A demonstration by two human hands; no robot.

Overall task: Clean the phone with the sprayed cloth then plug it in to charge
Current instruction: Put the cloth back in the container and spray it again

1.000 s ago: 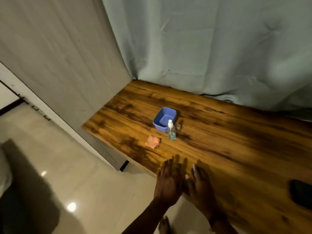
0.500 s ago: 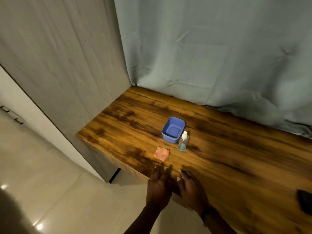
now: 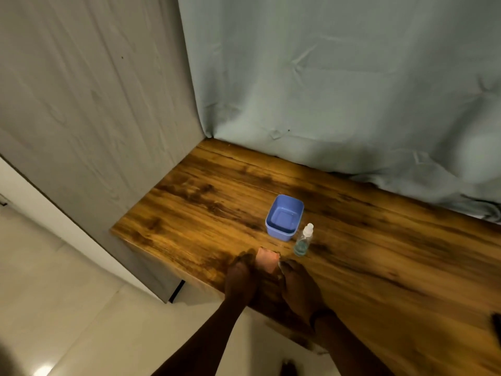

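1. While both hands reach over the near edge of the wooden worktop (image 3: 379,267), the orange cloth (image 3: 267,261) lies flat between their fingertips; use it as the landmark.
2. Left hand (image 3: 240,279): just left of the cloth, palm down, fingers loosely extended and holding nothing. Its fingertips are at the cloth's left edge; I cannot tell whether they touch it.
3. Right hand (image 3: 298,286): just right of the cloth and nearer the camera, palm down, fingers extended, nothing gripped. Its fingertips are at the cloth's near-right corner; contact unclear because of blur.
4. Spray bottle (image 3: 303,241): just beyond and right of the cloth, upright, clear with a white cap, a little bluish liquid at the bottom. Not touching the cloth.
5. Blue tub (image 3: 284,217): beyond the cloth, just left of the bottle, open side up. Looks like two nested tubs, but I cannot be sure.
6. Phone (image 3: 497,329): far right of the cloth, at the frame's right edge; only a dark sliver shows, lying on the worktop.
7. Pale curtain (image 3: 339,90): hangs along the worktop's far edge, well beyond the cloth.
8. Grey panel (image 3: 95,118): stands at the worktop's left end.
9. Pale tiled floor (image 3: 81,308): below, left of the cloth.
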